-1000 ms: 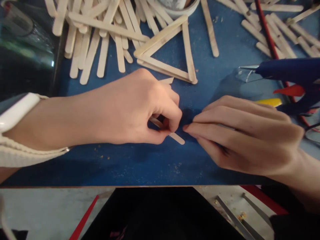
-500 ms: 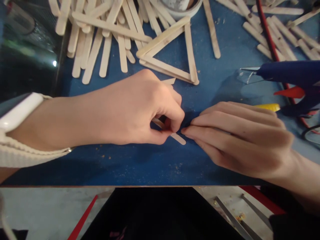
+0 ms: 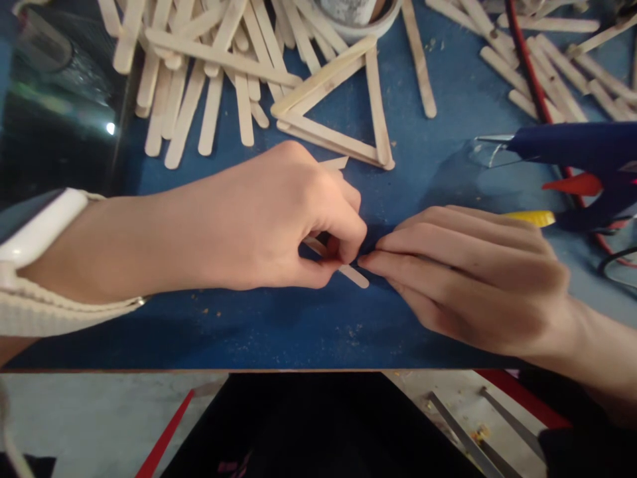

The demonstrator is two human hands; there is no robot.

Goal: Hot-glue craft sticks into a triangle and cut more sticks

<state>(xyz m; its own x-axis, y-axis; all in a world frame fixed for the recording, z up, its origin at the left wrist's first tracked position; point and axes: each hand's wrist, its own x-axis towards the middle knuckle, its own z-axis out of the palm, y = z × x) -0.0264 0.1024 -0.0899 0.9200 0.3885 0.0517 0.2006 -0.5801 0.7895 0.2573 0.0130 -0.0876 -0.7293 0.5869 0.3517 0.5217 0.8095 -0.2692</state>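
Observation:
My left hand (image 3: 293, 219) is bent over the blue table with thumb and forefinger pinched on a wooden stick (image 3: 355, 275), whose rounded end sticks out below the fingertips. Just right of it, my right hand (image 3: 478, 279) has its thumb and fingertips pressed together near the left fingertips; anything between them is too small to make out. Behind my left hand lies a triangle of glued wooden sticks (image 3: 328, 138). A short pointed stick piece (image 3: 334, 162) shows above the left knuckles.
Many loose sticks (image 3: 212, 109) lie at the back left, more (image 3: 557, 73) at the back right. A blue glue gun (image 3: 562, 146) with a red trigger rests at the right, by a red cable (image 3: 527, 53). A white dish (image 3: 368, 28) stands at the back.
My right hand has shifted very slightly to the left. The left hand keeps its pinch in nearly the same place.

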